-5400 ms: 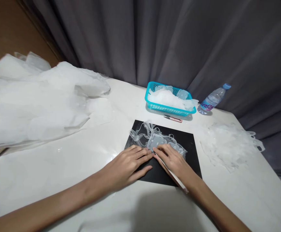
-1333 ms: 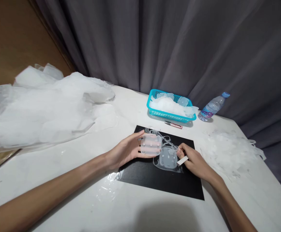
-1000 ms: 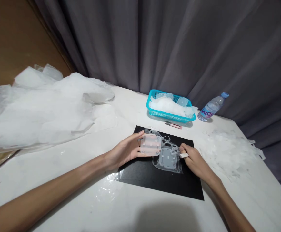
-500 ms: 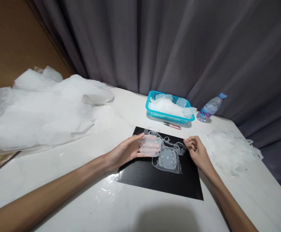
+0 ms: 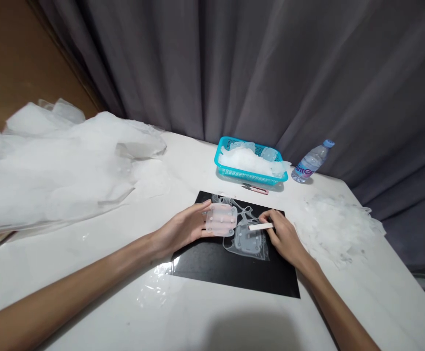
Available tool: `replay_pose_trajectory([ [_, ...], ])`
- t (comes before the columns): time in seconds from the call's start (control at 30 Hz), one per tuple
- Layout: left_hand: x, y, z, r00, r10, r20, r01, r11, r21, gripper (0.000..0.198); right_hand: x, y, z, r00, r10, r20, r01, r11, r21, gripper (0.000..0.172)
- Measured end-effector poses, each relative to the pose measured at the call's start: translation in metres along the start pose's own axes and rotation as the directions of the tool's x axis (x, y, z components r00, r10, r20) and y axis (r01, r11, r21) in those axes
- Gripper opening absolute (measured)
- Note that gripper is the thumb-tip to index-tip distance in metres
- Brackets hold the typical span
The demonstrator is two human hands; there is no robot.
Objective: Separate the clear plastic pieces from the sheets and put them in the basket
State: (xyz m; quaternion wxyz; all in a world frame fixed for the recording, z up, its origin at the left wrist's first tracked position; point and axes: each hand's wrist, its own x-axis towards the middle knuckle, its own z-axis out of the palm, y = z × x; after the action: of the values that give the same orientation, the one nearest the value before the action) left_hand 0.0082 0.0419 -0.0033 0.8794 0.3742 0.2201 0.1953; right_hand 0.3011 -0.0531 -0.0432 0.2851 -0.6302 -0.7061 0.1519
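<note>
A translucent rounded-square piece (image 5: 221, 220) rests in my left hand (image 5: 186, 225), its thumb at the upper edge and its fingers underneath. My right hand (image 5: 283, 236) is closed on a small pale flat stick (image 5: 260, 226), whose tip points left over a second clear piece. That second piece (image 5: 248, 240), still joined to clear irregular film, lies on the black mat (image 5: 230, 273). More clear film with cut-out loops reaches toward the mat's back edge, partly behind both hands.
Behind the mat stand a blue basket (image 5: 253, 176) of translucent pieces and a water bottle (image 5: 312, 162). Small pink-handled snips (image 5: 255, 189) lie before the basket. A large white plastic heap (image 5: 58, 170) fills the left; clear scraps (image 5: 338, 229) are piled on the right.
My right hand has moved left over the mat, and the pale stick now shows clearly in it. My left hand holds the same piece. The whole view has shifted slightly.
</note>
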Motion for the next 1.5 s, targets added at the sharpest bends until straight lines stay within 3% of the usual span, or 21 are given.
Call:
replay_pose_trajectory([
  [0.4, -0.001, 0.0, 0.006, 1.0, 0.019, 0.023, -0.018, 0.999, -0.029, 0.055, 0.003, 0.016, 0.013, 0.948, 0.203, -0.247, -0.208, 0.978, 0.004, 0.021],
  [0.57, -0.003, 0.0, 0.004, 0.993, 0.028, 0.113, -0.014, 0.993, -0.118, 0.069, 0.003, 0.023, 0.016, 0.906, 0.251, -0.341, -0.272, 0.962, -0.015, 0.02],
  [0.77, -0.002, -0.002, 0.001, 0.979, 0.052, 0.198, -0.013, 0.981, -0.193, 0.078, 0.004, 0.02, 0.016, 0.913, 0.243, -0.327, -0.266, 0.964, -0.026, 0.025],
  [1.0, -0.002, -0.003, 0.001, 0.978, 0.045, 0.204, -0.002, 0.978, -0.208, 0.082, 0.005, 0.011, 0.013, 0.938, 0.208, -0.277, -0.23, 0.972, -0.05, 0.032],
  [1.5, 0.001, -0.006, -0.005, 0.967, 0.046, 0.251, 0.012, 0.974, -0.226, 0.079, 0.004, 0.015, 0.018, 0.966, 0.12, -0.228, -0.156, 0.977, -0.148, 0.029],
])
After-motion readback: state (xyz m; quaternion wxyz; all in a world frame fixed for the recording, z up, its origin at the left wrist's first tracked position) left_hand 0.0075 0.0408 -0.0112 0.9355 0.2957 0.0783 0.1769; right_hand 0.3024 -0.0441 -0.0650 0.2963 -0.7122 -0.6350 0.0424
